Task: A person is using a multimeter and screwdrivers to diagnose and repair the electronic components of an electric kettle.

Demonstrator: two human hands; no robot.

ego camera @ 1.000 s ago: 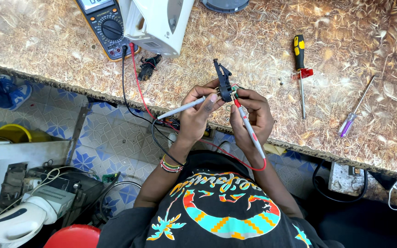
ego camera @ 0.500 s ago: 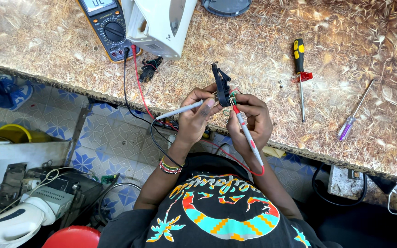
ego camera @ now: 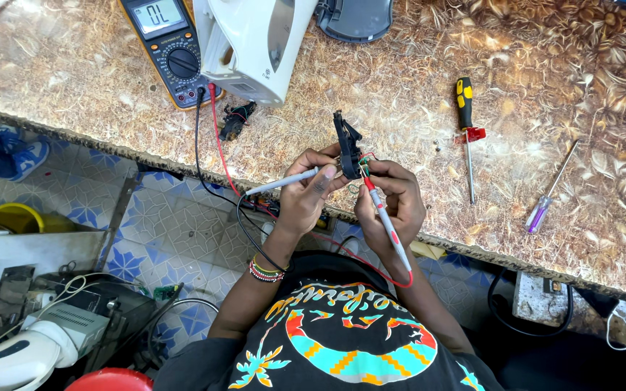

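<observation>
While I held both probes over the counter point(ego camera: 414, 101) edge, my left hand point(ego camera: 306, 195) pinched the grey probe point(ego camera: 284, 181) and helped steady the small black part point(ego camera: 347, 145), which stood upright between my fingertips just above the counter's near rim. My right hand point(ego camera: 393, 203) was closed around the red probe point(ego camera: 385, 221), its tip pressed up against the coloured wires at the part's base. Both leads ran back under my wrists to the meter point(ego camera: 164, 43), which lay at the far side beside the white kettle point(ego camera: 255, 43); a dark base point(ego camera: 353, 18) sat behind it, and a small black piece point(ego camera: 237, 119) lay near the red lead. Two screwdrivers, one yellow-handled point(ego camera: 466, 130) and one purple-handled point(ego camera: 548, 195), lay well to my right. As I judged it, the grip was the weak point: the part was only held by fingertips that also had to aim two probes, so a slight slip could have let a tip skate off its contact, bridged two neighbouring terminals, or dropped the part past the counter edge onto the tiled floor point(ego camera: 168, 232). A tug on the looping leads could have dragged the meter or spoiled the reading.
</observation>
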